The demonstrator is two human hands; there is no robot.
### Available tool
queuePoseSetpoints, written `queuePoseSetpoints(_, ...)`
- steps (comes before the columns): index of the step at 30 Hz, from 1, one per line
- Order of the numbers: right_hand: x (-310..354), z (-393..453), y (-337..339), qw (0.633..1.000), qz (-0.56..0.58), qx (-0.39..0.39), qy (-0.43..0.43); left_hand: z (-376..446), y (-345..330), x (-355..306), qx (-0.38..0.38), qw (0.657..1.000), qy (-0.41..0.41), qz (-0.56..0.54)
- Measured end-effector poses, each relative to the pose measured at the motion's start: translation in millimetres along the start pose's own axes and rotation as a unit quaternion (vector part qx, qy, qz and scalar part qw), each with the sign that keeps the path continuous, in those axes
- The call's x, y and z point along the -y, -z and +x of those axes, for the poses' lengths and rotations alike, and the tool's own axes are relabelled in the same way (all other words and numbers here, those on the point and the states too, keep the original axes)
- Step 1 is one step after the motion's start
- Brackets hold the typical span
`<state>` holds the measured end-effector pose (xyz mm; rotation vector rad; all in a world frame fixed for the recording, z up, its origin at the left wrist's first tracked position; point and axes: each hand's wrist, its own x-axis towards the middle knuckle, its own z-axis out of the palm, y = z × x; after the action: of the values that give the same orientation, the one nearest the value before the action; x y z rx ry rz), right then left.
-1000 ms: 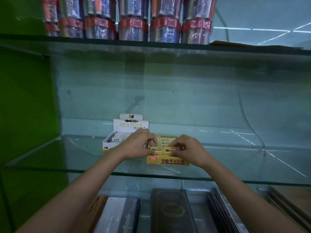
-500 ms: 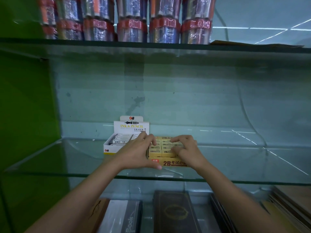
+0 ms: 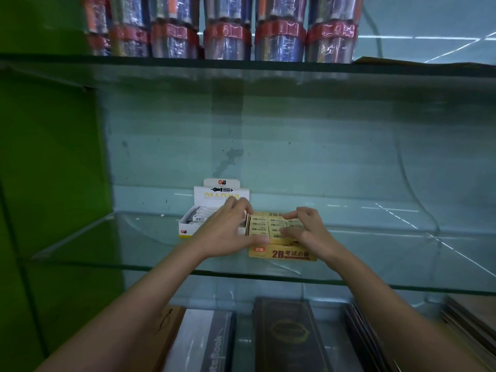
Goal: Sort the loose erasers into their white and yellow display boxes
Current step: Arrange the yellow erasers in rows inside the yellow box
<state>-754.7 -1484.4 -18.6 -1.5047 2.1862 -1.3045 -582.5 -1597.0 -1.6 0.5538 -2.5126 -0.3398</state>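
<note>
head camera view, nearest first: under the glass shelf [image 3: 134,237] lie dark notebooks [image 3: 290,336] on a lower level, seen past both forearms. the forearms reach up and forward onto the shelf. the left hand [image 3: 228,232] sits at the seam between the two boxes, thumb stretched along the front left corner of the yellow display box [image 3: 281,253], fingers curled over the top at the boxes' shared edge; whether it grips the box or only rests against it i cannot tell. the right hand [image 3: 308,232] is over the yellow box, fingers bent, tips pressing down on the yellow erasers [image 3: 261,228] packed in rows inside; it holds none that i can see. the yellow box front reads "2b" with chinese characters. just beside it on the left, touching or nearly so, stands the white display box [image 3: 185,229] with white erasers [image 3: 202,214] lying in it and its upright header card [image 3: 221,194] printed "ink & pencil". behind both is the pale teal back wall. to the left is a green side panel [image 3: 48,157]. on the upper shelf [image 3: 241,63] stand wrapped bundles of pens [image 3: 228,28] with red bands.
</note>
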Motion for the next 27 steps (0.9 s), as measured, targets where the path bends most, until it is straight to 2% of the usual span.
queuePoseSetpoints(4, 0.1, 6.4, -0.5, 0.998, -0.056, -0.028, -0.027, 8.5, 10.9, 33.8, -0.104, 0.99, 0.068, -0.06)
queuePoseSetpoints(7, -0.2, 11.0, -0.9, 0.995, -0.064, -0.024, -0.067, 15.2, 17.3, 60.8, -0.085, 0.971, 0.204, -0.094)
queuePoseSetpoints(10, -0.4, 14.8, -4.3, 0.993, -0.075, -0.015, -0.085, 22.5, 22.1, 80.4, -0.049, 0.942, 0.282, -0.177)
queuePoseSetpoints(14, 2.2, 17.2, -7.4, 0.993, -0.091, -0.023, -0.071, 20.9, 32.5, 83.9, -0.059, 0.862, 0.31, -0.397)
queuePoseSetpoints(16, 3.9, 17.4, -7.3, 0.993, -0.089, -0.025, -0.068, 18.7, 32.5, 83.8, -0.062, 0.842, 0.31, -0.438)
queuePoseSetpoints(18, 5.9, 16.4, -8.6, 0.994, -0.083, -0.03, -0.07, 17.5, 30.5, 82.5, -0.056, 0.839, 0.313, -0.442)
queuePoseSetpoints(22, 6.9, 14.4, -10.8, 0.994, -0.064, -0.05, -0.078, 18.0, 29.2, 82.9, -0.03, 0.857, 0.295, -0.421)
queuePoseSetpoints(24, 5.3, 12.5, -9.2, 0.993, -0.051, -0.056, -0.088, 19.4, 28.1, 85.0, -0.005, 0.878, 0.275, -0.392)
queuePoseSetpoints(27, 5.0, 8.2, -7.1, 0.993, -0.053, -0.052, -0.096, 19.1, 30.8, 83.7, 0.031, 0.921, 0.271, -0.277)
